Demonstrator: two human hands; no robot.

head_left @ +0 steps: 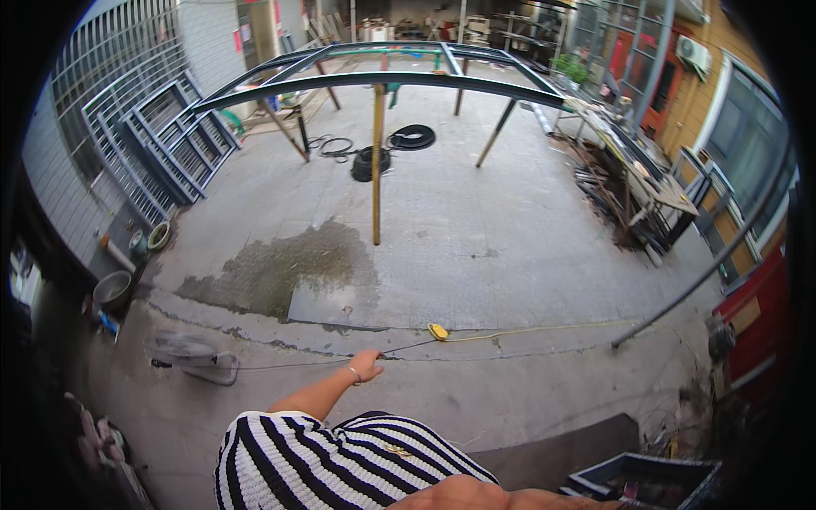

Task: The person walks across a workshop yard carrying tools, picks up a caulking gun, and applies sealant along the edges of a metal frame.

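One black cord [406,347] is passing through the left hand [367,367], whose fingers appear to be gripping it. Rightward, the cord is meeting a yellow connector block [438,332], which is lying along the near edge of the pale floor slab [510,255]. Leftward, it is leading toward a blurred grey object [195,357]. Broad floor is extending between hand and metal frame [476,81]. The right hand is lying outside the view; its finger state cannot be told.
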